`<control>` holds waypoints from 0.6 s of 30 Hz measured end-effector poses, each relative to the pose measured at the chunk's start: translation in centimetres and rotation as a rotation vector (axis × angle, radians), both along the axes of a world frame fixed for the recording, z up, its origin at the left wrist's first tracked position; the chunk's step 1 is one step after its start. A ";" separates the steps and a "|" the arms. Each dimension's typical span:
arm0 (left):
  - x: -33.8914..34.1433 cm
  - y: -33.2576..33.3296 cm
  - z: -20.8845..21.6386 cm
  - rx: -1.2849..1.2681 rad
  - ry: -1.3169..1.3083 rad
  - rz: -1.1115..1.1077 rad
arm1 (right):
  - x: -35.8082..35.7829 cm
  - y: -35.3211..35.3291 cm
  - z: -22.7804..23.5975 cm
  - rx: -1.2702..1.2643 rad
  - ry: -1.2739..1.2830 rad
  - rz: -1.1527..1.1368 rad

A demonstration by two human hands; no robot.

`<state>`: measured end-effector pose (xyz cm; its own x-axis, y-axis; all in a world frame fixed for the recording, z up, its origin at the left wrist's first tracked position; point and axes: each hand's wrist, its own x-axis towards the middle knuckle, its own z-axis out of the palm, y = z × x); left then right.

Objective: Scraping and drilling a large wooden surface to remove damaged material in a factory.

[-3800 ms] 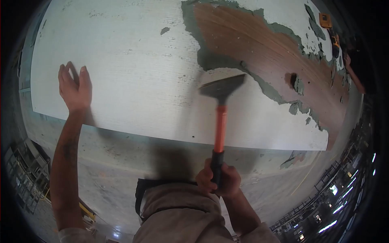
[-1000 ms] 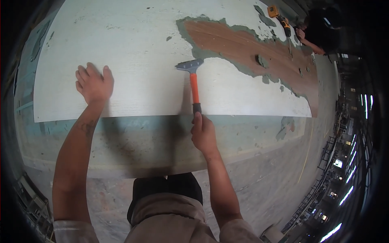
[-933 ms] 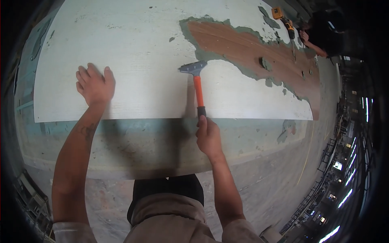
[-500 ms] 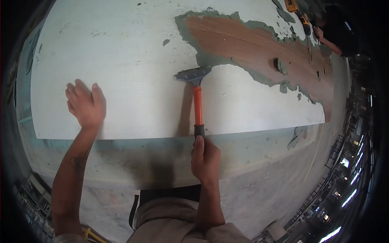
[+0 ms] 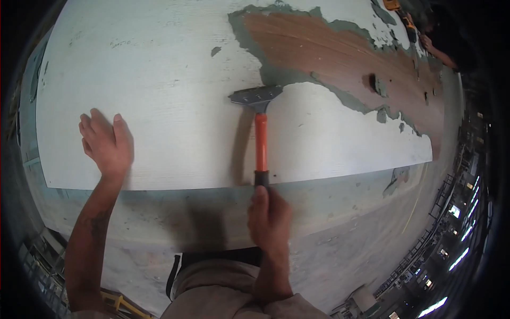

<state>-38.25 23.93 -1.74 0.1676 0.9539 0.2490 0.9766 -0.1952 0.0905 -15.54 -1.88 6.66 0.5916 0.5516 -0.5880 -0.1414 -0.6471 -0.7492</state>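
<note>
On the flat white panel [image 5: 175, 143], the left hand [image 5: 106, 143] is spread; the orange-handled metal scraper [image 5: 261, 139], clasped by right hand [image 5: 269, 219], should be kept low-angled.

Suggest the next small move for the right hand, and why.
I'd probably nudge the orange-handled scraper with a wide grey metal head slightly forward with the right hand. Its head lies against the ragged grey-green border at its right end, with white coating ahead on the left, and the left hand rests on the white-coated panel.
</note>
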 end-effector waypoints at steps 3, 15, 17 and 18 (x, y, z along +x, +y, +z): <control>-0.1 -0.1 -0.1 0.003 0.047 0.003 | -1.4 0.2 -2.6 0.039 -0.132 0.046; -0.2 -0.1 -0.9 -0.092 -0.112 -0.108 | 0.0 2.5 -0.3 0.110 0.630 -0.286; -0.5 0.2 -1.0 -0.133 -0.381 -0.150 | -0.1 2.3 -1.1 0.109 0.576 -0.212; -0.2 0.1 -0.1 -0.205 -0.366 -0.120 | -0.2 2.0 -1.1 0.088 0.515 -0.130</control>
